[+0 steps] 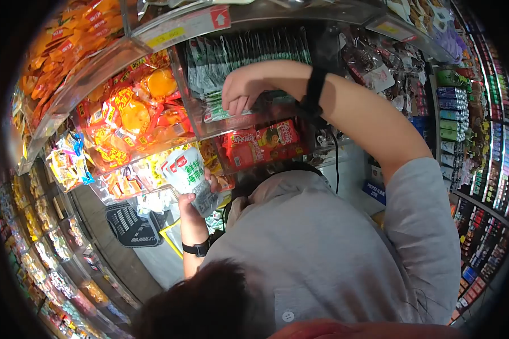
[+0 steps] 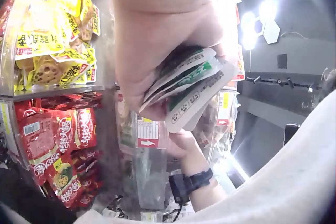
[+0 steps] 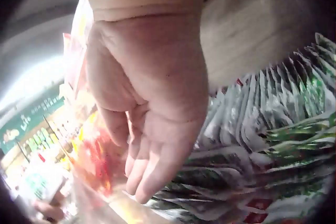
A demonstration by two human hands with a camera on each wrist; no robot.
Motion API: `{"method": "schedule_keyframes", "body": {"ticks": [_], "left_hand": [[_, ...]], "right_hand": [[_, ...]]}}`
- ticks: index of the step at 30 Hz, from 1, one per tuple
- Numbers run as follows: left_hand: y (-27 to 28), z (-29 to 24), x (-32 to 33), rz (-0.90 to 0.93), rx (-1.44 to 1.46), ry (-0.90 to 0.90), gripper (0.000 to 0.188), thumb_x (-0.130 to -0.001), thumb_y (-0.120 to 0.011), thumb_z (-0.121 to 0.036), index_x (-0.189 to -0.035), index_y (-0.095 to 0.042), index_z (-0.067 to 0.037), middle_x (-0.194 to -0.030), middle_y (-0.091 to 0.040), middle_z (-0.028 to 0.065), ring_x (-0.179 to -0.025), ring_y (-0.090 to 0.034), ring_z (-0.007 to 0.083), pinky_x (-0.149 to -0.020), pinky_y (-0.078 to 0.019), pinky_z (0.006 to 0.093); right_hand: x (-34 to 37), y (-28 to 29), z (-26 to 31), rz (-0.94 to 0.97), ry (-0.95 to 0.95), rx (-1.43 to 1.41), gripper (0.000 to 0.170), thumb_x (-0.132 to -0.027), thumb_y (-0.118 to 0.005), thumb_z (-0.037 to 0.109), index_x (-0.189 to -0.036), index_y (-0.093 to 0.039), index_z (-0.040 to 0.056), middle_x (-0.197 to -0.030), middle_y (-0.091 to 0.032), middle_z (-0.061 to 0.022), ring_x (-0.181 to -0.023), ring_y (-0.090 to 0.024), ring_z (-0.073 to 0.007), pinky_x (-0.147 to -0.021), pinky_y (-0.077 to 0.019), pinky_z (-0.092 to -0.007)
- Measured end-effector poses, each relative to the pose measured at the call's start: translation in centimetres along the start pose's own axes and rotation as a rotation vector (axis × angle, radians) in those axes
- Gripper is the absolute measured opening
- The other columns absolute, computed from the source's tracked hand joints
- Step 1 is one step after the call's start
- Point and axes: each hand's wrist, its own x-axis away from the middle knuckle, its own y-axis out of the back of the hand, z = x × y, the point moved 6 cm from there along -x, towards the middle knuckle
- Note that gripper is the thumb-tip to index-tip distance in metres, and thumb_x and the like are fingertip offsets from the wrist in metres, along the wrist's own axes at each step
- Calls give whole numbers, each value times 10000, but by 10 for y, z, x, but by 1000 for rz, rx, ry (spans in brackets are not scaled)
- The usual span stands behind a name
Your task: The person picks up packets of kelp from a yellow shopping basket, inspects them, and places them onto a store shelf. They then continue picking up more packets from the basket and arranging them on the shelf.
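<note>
White and green snack packets [image 1: 188, 172], several in a small stack, are gripped by my left hand [image 2: 163, 40], with the thumb on one side and the fingers on the other. In the left wrist view their edges [image 2: 198, 95] fan out from the palm. My right hand [image 1: 246, 85] reaches over a shelf bin, its fingers loosely bent and pointing down with nothing between them. Packed upright in that bin is a row of similar green and silver packets [image 1: 260, 48]. The right wrist view has the fingertips right beside these packets [image 3: 262, 113], close to the bin's side.
Left of that bin, a clear compartment holds orange and red snack bags [image 1: 133, 116]. Red packets [image 1: 260, 144] fill the lower tier. Dark vacuum packs [image 1: 373, 62] lie to the right. A dark shopping basket [image 1: 133, 225] stands low at the left.
</note>
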Motion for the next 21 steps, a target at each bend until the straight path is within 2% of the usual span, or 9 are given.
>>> {"method": "schedule_keyframes", "body": {"ticks": [2,4,5,8,11,14,15,18,21], "left_hand": [[-5,-1,-2,32,-15,-3,628,-575,-637,-318,-1079,-393,-34,-880,-417,57,-654,-436,169,-578,-365,294],[-12,-4,-2,85,-25,10,625,-574,-640,-315,-1080,-403,-36,-880,-423,62,-658,-444,169,-579,-372,293],[-11,-4,0,92,-25,-15,650,-573,-651,-320,-1102,-405,-32,-886,-436,68,-673,-464,175,-590,-390,293],[-13,-5,7,115,24,-54,681,-577,-660,-321,-1132,-401,-24,-891,-447,71,-685,-480,186,-607,-408,296],[5,-1,16,74,-4,-8,691,-581,-660,-339,-1142,-410,-22,-914,-463,78,-708,-490,189,-623,-414,300],[14,0,25,1,-53,8,669,-581,-630,-341,-1129,-421,-18,-932,-472,80,-715,-484,185,-632,-407,304],[11,-3,25,-9,-77,-6,661,-581,-619,-334,-1127,-423,-17,-935,-473,79,-714,-483,185,-634,-405,304],[1,-8,23,-10,-130,-8,650,-567,-588,-317,-1120,-432,-14,-929,-486,82,-710,-477,180,-644,-398,302],[-1,-8,19,-22,-138,22,663,-555,-590,-329,-1116,-438,-11,-916,-492,84,-715,-479,181,-648,-397,300]], "right_hand": [[-28,-5,-16,2,-22,12,277,-838,-473,191,-964,-593,-24,-895,-643,-144,-790,-635,-216,-645,-509,-289],[-41,-10,-10,15,-56,24,270,-829,-474,178,-936,-609,-29,-846,-652,-151,-771,-640,-214,-630,-512,-292],[-41,-5,-12,-112,-121,135,264,-820,-483,181,-885,-621,-33,-789,-658,-141,-739,-642,-200,-615,-515,-304],[-39,-7,-14,-146,-153,155,262,-805,-496,196,-884,-629,-15,-794,-661,-110,-745,-639,-175,-644,-512,-313],[-23,-32,1,-54,-166,343,269,-812,-492,222,-898,-631,9,-793,-660,-81,-754,-628,-161,-674,-498,-326],[-30,-29,10,-8,-115,812,272,-828,-473,234,-951,-628,47,-844,-654,-83,-783,-617,-180,-722,-475,-338],[-22,-36,19,0,-6,1007,284,-851,-458,243,-1006,-620,67,-911,-647,-99,-801,-607,-213,-743,-461,-349],[-20,-34,10,-73,147,1000,298,-857,-462,248,-1054,-611,80,-962,-640,-108,-843,-600,-232,-761,-455,-357],[-20,-29,2,-219,129,943,319,-858,-472,261,-1096,-588,84,-1016,-627,-112,-882,-588,-236,-772,-453,-372]]}}
